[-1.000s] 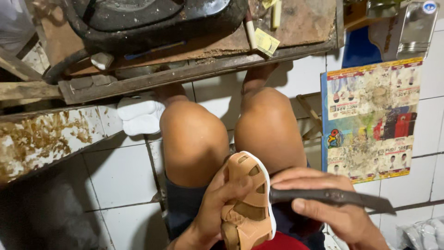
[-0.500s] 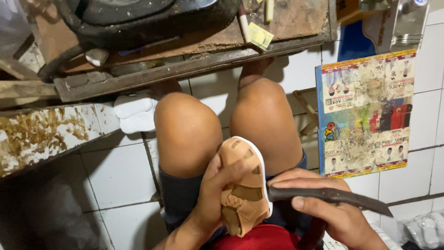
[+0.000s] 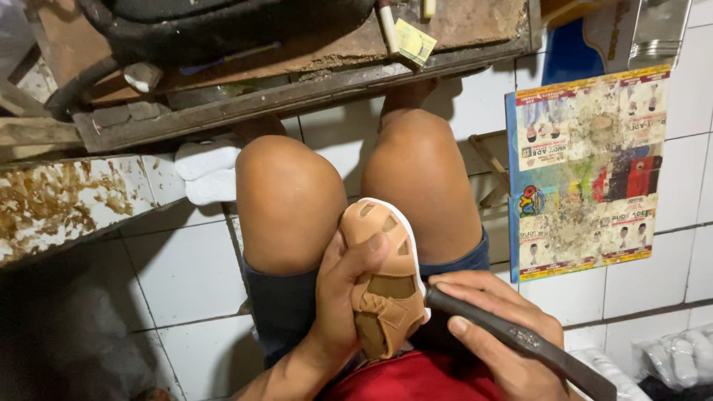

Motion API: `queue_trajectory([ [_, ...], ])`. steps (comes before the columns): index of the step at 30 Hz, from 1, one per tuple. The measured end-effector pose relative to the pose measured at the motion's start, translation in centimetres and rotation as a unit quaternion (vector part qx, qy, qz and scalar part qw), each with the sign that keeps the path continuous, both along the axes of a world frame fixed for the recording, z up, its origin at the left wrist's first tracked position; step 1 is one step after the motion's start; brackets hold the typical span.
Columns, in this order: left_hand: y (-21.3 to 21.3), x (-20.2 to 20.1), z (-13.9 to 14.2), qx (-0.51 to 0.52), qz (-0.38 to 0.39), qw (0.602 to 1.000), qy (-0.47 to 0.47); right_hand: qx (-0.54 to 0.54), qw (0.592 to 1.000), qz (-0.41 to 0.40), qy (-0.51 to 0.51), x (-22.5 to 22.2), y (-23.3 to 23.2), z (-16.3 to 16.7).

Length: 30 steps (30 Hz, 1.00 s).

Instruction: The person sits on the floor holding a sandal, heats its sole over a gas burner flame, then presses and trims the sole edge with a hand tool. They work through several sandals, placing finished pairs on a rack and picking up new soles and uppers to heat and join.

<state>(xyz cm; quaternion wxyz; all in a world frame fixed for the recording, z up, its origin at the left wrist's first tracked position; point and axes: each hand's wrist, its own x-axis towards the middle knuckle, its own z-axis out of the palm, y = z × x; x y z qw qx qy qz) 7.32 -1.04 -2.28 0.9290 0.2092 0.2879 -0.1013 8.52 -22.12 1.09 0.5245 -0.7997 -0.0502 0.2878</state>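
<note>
The left hand (image 3: 343,297) grips a small tan sandal (image 3: 385,286), light and soft; best held round its upper. The right hand (image 3: 497,338) fingers clasp a dark tool (image 3: 520,340).

We hold a sandal (image 3: 386,278) between our knees, tool (image 3: 520,341) right of it, poster (image 3: 587,171) farther right, bench (image 3: 297,82) far.

Small tan leather-look sandal (image 3: 386,286) looks matt and smooth with a white sole; beside it, the dark metal tool (image 3: 520,341) looks dull and rough.
</note>
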Motion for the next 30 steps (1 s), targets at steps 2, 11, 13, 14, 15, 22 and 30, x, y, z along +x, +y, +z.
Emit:
queue_trajectory([
  [2, 0.0, 0.0, -0.4, 0.043, -0.009, 0.999, 0.014, -0.005, 1.0, 0.022, 0.01, 0.4, 0.4, 0.2],
  [11, 0.6, -0.3, -1.3, 0.138, -0.057, 0.988, -0.026, 0.018, 0.982, 0.186, -0.023, 4.2, 1.0, 0.7],
  [13, 0.7, -0.2, -1.3, 0.123, -0.063, 0.99, -0.016, 0.023, 0.983, 0.182, 0.0, 4.5, 1.2, 0.9],
  [14, 0.8, -0.2, -1.3, 0.11, -0.066, 0.992, -0.006, 0.026, 0.986, 0.162, 0.021, 4.5, 1.4, 0.8],
  [15, 0.9, -0.2, -1.4, 0.096, -0.067, 0.993, 0.003, 0.029, 0.988, 0.143, 0.04, 4.5, 1.6, 0.8],
  [22, 1.5, -0.3, -1.8, 0.119, -0.078, 0.99, -0.023, 0.015, 0.999, 0.044, 0.028, 3.9, 1.6, 0.2],
  [30, 1.1, -0.4, -2.3, 0.054, -0.043, 0.997, -0.022, 0.029, 0.999, -0.031, 0.018, 4.0, 2.2, -0.4],
])
